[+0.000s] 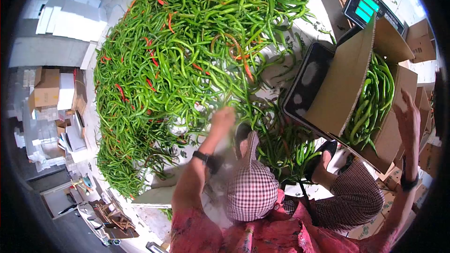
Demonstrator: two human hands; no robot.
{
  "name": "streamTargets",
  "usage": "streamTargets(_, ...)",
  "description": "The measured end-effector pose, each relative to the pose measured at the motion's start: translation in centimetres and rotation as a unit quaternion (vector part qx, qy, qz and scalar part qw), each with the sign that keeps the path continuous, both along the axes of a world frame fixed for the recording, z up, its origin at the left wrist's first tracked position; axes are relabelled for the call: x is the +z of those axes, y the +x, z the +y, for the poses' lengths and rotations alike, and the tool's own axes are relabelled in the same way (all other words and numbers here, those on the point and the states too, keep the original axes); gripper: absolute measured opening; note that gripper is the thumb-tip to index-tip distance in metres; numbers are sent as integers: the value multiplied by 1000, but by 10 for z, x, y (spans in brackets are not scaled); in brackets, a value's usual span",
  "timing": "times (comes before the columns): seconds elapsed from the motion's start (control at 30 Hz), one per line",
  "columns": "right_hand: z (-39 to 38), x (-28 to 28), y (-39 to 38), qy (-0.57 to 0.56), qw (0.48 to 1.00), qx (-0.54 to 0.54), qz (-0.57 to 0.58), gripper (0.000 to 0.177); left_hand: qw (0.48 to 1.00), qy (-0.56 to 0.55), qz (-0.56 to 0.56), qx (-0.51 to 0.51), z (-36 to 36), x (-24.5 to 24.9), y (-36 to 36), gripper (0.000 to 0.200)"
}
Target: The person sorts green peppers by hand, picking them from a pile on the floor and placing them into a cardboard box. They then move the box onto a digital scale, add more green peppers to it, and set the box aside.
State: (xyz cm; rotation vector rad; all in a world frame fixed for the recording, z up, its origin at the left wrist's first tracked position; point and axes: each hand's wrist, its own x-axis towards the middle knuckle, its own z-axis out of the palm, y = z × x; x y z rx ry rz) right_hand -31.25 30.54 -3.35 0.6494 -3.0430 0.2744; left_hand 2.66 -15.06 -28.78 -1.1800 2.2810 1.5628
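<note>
My left hand (222, 121) reaches over the near edge of a big heap of long green chili peppers (183, 61), with some red ones mixed in. The hand is blurred, its fingers drawn together; what they hold, if anything, I cannot make out. On the right, my right hand (407, 115) is open, fingers apart, beside the outer flap of a cardboard box (344, 84). Green chili peppers (370, 98) lie lengthwise inside that box. The box rests on a black-framed weighing scale (309, 77), whose display (367, 7) is lit.
A smaller group of peppers (288, 152) lies between my feet, close to a black shoe (326, 152). My checkered cap (252, 189) covers part of the floor. More cardboard boxes (424, 40) stand at right. White foam boxes (70, 18) and cartons (46, 86) are stacked at left.
</note>
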Motion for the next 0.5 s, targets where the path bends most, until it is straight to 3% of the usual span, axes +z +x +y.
streamTargets(0.07, -3, 32, 42, -53, 976, -62, -200, 35, 1000, 5, -8, 29, -12, -9, -32, 24)
streamTargets(0.1, -26, 57, 80, -143, 956, 8, -257, 31, 996, -83, 40, 4, -18, -27, -42, 22)
streamTargets(0.13, -32, 69, 113, -154, 949, 1, -274, 28, 981, -170, 87, -21, -25, -37, -55, 21)
streamTargets(0.17, -47, 91, 141, -242, 873, -170, -388, 27, 975, -198, 99, -21, -33, -47, -69, 19)
streamTargets(0.2, -65, 112, 168, -234, 832, -245, -439, 50, 968, -224, 110, -21, -40, -54, -84, 18)
streamTargets(0.27, -88, 121, 176, -146, 763, -184, -602, 42, 972, -218, 90, -6, -55, -59, -112, 14)
streamTargets(0.33, -107, 103, 186, -185, 612, -254, -726, 33, 978, -190, 89, -2, -65, -47, -135, 23)
streamTargets(0.37, -113, 86, 196, -203, 613, -231, -728, 31, 978, -187, 89, -3, -67, -50, -146, 23)
streamTargets(0.4, -120, 70, 204, -221, 614, -207, -729, 29, 964, -251, 85, 28, -63, -54, -159, 37)
streamTargets(0.43, -133, 59, 206, -208, 592, -251, -737, 28, 944, -315, 79, 60, -61, -58, -169, 51)
streamTargets(0.47, -134, 37, 214, -276, 555, -232, -750, 28, 944, -314, 79, 59, -59, -57, -179, 51)
streamTargets(0.5, -143, 15, 216, -252, 550, -258, -753, 28, 940, -339, -27, 28, -53, -58, -187, 65)
